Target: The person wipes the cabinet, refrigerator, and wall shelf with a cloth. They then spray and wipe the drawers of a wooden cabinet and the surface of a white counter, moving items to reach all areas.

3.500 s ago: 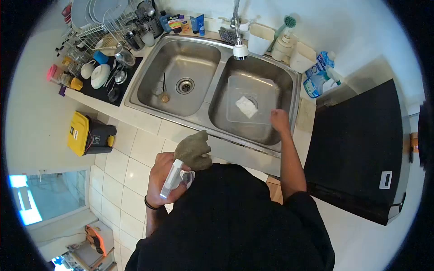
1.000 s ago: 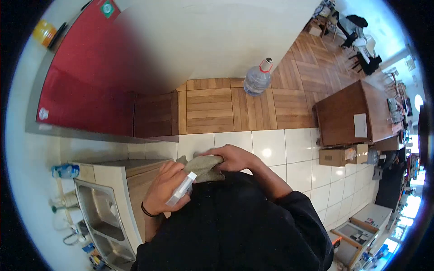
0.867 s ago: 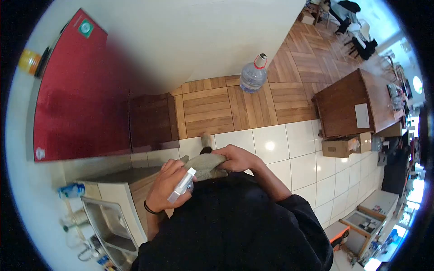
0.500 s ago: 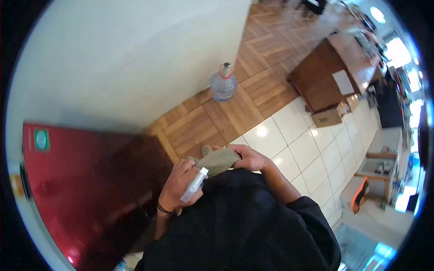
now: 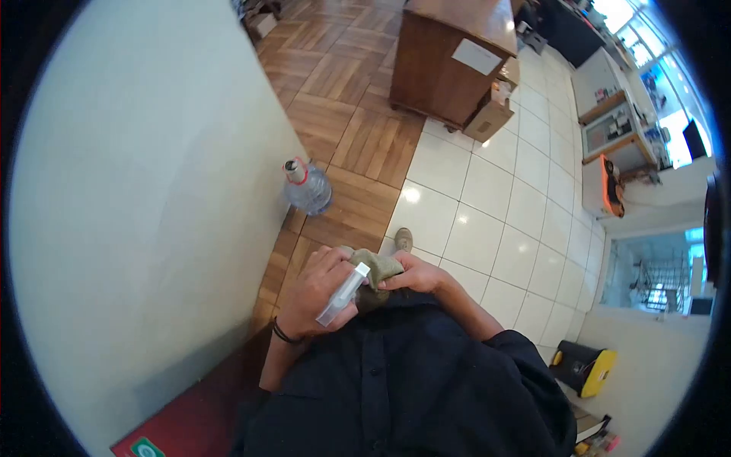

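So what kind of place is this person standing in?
Probably a home or small live-in workspace: tiled floor meeting wood parquet, a large water jug by the wall, a wooden cabinet and a cardboard box.

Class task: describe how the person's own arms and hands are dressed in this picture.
Both hands are bare, with no gloves. The left hand has a thin dark band at the wrist. The right hand leads to a forearm bare up to a pushed-up dark navy sleeve.
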A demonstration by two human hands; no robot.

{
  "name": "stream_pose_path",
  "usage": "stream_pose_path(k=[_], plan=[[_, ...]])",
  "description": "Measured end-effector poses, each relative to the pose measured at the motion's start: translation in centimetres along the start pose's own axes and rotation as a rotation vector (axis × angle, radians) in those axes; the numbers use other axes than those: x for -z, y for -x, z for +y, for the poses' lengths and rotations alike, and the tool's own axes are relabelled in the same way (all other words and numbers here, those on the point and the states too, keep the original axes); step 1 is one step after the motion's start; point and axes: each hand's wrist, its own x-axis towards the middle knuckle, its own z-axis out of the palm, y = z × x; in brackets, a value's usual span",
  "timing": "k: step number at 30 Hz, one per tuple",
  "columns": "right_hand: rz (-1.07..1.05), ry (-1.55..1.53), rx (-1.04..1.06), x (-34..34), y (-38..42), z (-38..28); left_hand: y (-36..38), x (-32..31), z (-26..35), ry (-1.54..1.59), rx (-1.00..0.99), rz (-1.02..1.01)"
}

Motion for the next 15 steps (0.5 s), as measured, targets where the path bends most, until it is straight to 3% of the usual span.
stream_pose_path(k=[2,8,11,15], plan=[[0.080,0.070,-0.050,2.3,0.9,-1.6,-3.0,-0.6,-0.4,0.031,-0.020,-0.016],[0.208,-0.082,0.283,11.3,4.9,-4.2,-13.9,-4.1,-1.7,0.049,-0.081,-0.099],[0.304,-0.102,0.267,16.7,7.7,-4.2,-19.6,-8.2,-0.7,0.038,-0.085,-0.130],[0.465,-0.146,0.379,23.2,11.9,-9.4,-30.3,-11.4,-1.2,0.153,-0.059,-0.207]])
